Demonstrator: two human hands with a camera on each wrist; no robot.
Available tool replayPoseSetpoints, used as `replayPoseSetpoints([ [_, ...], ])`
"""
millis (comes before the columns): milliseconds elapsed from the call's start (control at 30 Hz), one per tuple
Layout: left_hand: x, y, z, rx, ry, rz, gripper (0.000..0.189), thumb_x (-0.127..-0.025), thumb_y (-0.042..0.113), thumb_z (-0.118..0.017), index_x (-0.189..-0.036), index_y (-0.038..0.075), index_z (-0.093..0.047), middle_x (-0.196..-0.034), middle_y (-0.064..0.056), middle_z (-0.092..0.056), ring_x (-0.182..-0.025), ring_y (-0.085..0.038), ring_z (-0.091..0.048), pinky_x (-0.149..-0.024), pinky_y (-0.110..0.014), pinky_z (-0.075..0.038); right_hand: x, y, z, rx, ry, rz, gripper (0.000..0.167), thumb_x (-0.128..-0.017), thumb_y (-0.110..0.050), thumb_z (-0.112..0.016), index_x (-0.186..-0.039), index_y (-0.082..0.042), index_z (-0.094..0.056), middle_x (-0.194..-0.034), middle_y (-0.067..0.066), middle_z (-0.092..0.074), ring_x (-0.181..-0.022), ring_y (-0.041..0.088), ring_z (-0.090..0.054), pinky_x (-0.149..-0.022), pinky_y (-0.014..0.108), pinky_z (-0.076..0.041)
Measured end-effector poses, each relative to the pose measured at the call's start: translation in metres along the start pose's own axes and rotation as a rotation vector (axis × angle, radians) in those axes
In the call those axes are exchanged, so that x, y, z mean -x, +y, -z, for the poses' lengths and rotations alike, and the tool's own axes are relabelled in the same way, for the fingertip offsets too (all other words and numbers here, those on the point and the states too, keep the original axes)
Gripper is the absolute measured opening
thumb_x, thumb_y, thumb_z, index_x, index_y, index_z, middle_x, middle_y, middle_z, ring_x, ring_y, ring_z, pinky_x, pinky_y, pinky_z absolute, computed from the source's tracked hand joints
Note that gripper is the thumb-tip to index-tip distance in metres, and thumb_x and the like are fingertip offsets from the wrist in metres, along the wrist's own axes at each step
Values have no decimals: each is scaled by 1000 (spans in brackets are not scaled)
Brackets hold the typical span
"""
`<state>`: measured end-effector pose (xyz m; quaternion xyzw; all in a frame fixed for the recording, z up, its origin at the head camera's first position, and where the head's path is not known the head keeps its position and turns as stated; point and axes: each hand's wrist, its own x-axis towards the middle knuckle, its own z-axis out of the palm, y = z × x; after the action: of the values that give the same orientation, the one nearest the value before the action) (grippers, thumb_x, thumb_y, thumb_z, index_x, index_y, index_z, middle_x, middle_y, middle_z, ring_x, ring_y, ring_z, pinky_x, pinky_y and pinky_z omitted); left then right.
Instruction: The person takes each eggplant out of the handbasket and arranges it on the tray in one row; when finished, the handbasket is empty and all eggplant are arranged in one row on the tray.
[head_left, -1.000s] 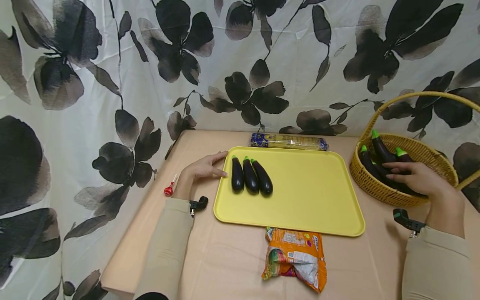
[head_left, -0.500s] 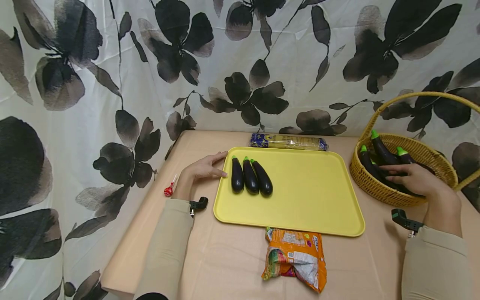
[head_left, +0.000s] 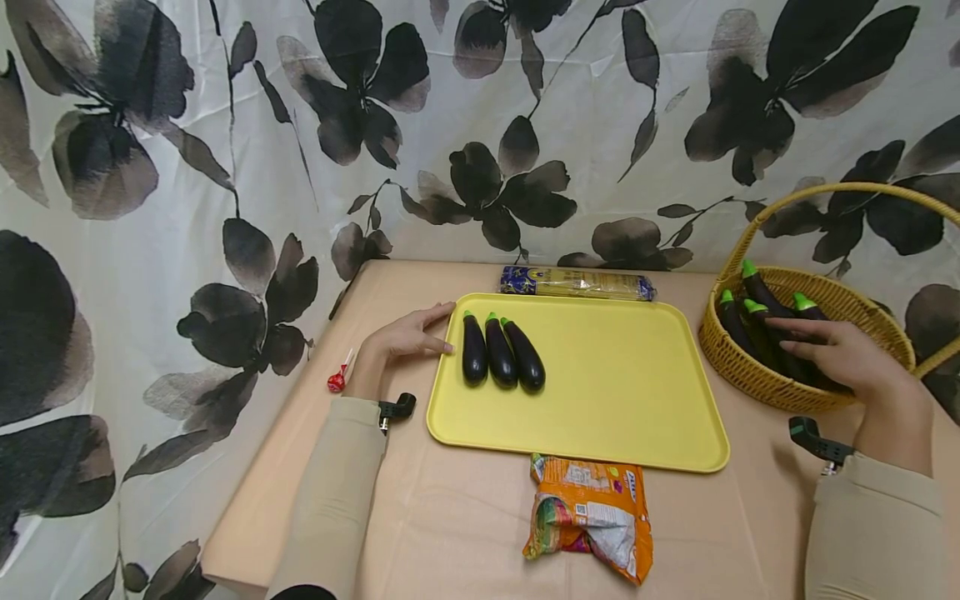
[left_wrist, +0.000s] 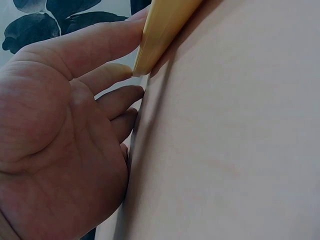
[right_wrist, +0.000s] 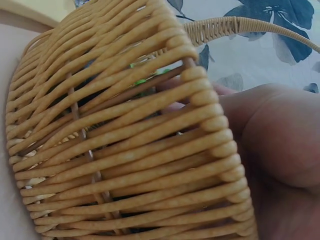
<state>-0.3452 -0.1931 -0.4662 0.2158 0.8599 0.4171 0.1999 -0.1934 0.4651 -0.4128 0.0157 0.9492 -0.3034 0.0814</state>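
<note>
My left hand (head_left: 405, 335) rests at the left edge of a yellow tray (head_left: 615, 392); its thumb and a fingertip touch the rim, fingers loosely extended, in the left wrist view. Three dark purple eggplants (head_left: 501, 352) lie side by side on the tray's left part. My right hand (head_left: 847, 354) reaches into a wicker basket (head_left: 873, 321), its fingers over an eggplant with a bright green cap (head_left: 754, 307). I cannot tell whether the fingers grip it. More eggplants (head_left: 763, 290) lie around it. The basket wall (right_wrist: 125, 150) hides most of these fingers in the right wrist view.
A clear and blue pack of pasta (head_left: 577, 283) lies behind the tray. In front is an orange snack bag (head_left: 592, 518). A red-wrapped lollipop (head_left: 337, 381) lies by the left wrist. The basket handle (head_left: 847, 188) arches above the basket; a floral cloth (head_left: 615, 150) hangs behind.
My right hand has shifted slightly within the basket. An eggplant's green cap, mostly hidden before, now shows by its fingertips. My left hand and the tray's eggplants stay put.
</note>
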Motion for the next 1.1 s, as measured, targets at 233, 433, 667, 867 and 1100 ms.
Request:
replayPoseSetpoints([
  [233,-1,0,-1,-4,2,1,104,-82,29,-90,-166,19,-29,-175,-1,-19,-163,-21,-6,-133,-44,-7,-1,-3,-2,-23,77,-6,57,-112,-36,-44,-159,-4,-39,-156,43,-29,-130,53,-35,-96,55,-43],
  [433,-2,1,-1,-15,2,3,104,-82,30,-89,-166,19,-29,-175,-2,-19,-164,-23,-6,-133,-45,-6,2,-13,1,-48,187,4,58,-112,-39,-42,-162,-12,-35,-156,40,-35,-123,44,-44,-66,6,-35],
  [667,-1,1,-2,-17,2,2,103,-82,30,-89,-166,18,-29,-175,-4,-19,-164,-25,-5,-133,-47,-6,4,-27,1,-146,265,73,54,-111,-40,-45,-162,-26,-38,-159,20,-37,-107,0,-43,-71,2,-38],
  [867,-1,0,-1,-8,0,-8,102,-83,29,-89,-166,17,-30,-175,-4,-19,-164,-24,-6,-133,-46,-6,7,-39,1,-175,275,99,54,-110,-42,-46,-162,-31,-37,-167,4,-29,-134,2,-40,-80,-5,-38],
  [1100,-1,0,0,-8,-1,-2,103,-83,29,-89,-166,19,-29,-175,-4,-18,-164,-24,-6,-133,-47,-6,12,-56,1,-241,313,150,54,-108,-33,-57,-160,-24,-44,-129,-18,-48,-91,1,-46,-65,8,-45],
])
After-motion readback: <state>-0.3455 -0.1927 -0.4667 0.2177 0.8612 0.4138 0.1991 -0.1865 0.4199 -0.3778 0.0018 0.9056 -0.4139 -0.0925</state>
